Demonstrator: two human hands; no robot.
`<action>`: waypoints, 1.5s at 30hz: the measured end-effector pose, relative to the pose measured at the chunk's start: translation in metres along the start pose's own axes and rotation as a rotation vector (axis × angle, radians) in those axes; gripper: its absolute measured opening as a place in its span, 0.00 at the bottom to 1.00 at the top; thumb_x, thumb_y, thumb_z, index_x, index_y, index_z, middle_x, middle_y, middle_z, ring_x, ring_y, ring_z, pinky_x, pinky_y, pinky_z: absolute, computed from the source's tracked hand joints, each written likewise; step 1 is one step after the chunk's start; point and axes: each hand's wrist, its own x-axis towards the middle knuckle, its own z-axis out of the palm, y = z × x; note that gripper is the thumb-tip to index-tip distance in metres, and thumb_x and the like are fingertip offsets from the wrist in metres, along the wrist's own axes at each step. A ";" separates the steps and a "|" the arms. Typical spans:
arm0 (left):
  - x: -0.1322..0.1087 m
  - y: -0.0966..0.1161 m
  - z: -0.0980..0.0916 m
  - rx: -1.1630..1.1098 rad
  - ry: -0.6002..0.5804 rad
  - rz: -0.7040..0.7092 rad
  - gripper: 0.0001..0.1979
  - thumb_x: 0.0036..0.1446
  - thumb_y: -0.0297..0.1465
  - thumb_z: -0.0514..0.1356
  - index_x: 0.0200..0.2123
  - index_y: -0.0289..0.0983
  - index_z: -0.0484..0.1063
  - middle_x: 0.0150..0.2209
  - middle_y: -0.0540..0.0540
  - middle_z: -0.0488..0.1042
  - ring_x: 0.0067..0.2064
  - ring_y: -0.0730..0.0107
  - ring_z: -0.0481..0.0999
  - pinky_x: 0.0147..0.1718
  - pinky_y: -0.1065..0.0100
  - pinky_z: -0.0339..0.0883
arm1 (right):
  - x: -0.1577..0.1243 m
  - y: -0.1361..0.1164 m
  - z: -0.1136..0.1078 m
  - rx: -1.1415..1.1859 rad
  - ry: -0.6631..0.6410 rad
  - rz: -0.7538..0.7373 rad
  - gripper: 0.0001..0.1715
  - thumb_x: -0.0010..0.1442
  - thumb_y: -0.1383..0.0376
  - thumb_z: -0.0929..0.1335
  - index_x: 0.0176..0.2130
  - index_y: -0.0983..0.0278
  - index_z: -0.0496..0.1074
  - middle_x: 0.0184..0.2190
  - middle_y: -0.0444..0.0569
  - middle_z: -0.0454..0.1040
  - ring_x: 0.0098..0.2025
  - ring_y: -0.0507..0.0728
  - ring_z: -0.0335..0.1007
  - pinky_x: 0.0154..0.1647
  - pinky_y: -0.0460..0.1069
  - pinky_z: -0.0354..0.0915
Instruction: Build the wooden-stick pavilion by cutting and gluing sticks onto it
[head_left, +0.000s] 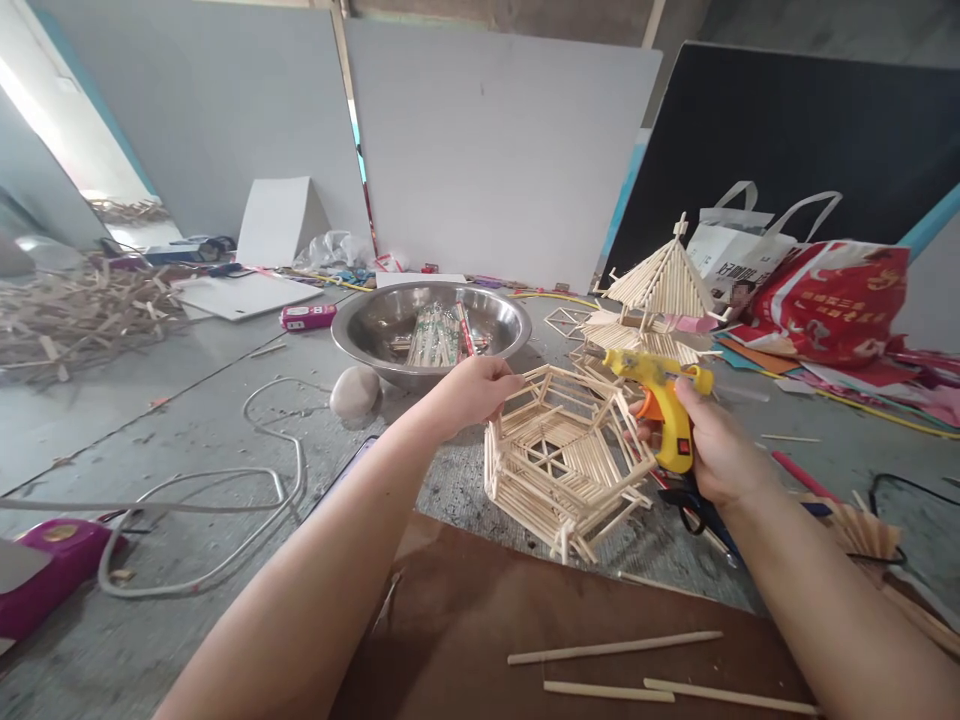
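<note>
My left hand [480, 392] is closed at the upper left rim of a hexagonal frame built of wooden sticks [562, 480], its fingertips pinching the edge. Wrapped in my right hand [716, 445] is a yellow hot glue gun [679, 430] with an orange trigger, its nozzle pointing left above the frame's far right rim. The frame tilts toward me and shows a star-like pattern in its base. Several loose wooden sticks [615, 647] lie on a brown board [450, 610] in front of me. Behind the glue gun stands a stick-built pagoda roof [660, 285].
A steel basin [352, 335] holds bundled sticks, with a stone [355, 392] beside it. A white cable [300, 450] loops across the floor at left near a purple power strip [60, 570]. Red and white bags [832, 300] stand back right; a stick pile [82, 320] lies far left.
</note>
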 end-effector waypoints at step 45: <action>0.006 -0.001 -0.011 -0.246 0.075 -0.225 0.15 0.46 0.42 0.53 0.34 0.38 0.63 0.33 0.45 0.72 0.29 0.72 0.71 0.27 0.71 0.66 | -0.015 -0.020 0.010 0.121 -0.152 0.114 0.18 0.53 0.52 0.60 0.31 0.61 0.70 0.28 0.46 0.73 0.28 0.54 0.71 0.24 0.47 0.68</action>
